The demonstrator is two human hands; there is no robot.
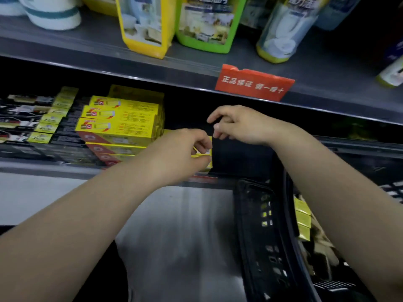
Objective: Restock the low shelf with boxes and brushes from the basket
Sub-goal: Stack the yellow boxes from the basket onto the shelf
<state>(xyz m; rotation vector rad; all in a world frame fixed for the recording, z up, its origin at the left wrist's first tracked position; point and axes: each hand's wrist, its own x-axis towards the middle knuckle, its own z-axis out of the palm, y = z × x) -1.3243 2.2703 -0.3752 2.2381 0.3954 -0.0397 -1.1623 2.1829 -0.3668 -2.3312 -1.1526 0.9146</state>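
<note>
My left hand point(185, 153) grips the end of a yellow box point(207, 158) at the front of the low shelf point(43, 168), just right of a stack of yellow and red boxes point(122, 125). My right hand point(237, 125) hovers a little above and to the right, fingers loosely curled, holding nothing. The black basket point(261, 232) stands on the floor at the lower right; more yellow boxes point(303, 219) show inside it, partly hidden by my right forearm.
Black and yellow packs point(45, 127) fill the low shelf's left part. The shelf above carries yellow and green bottles point(205, 25) and a red label point(254, 82) on its edge. Dark space lies right of the held box. Grey floor point(185, 236) spreads below.
</note>
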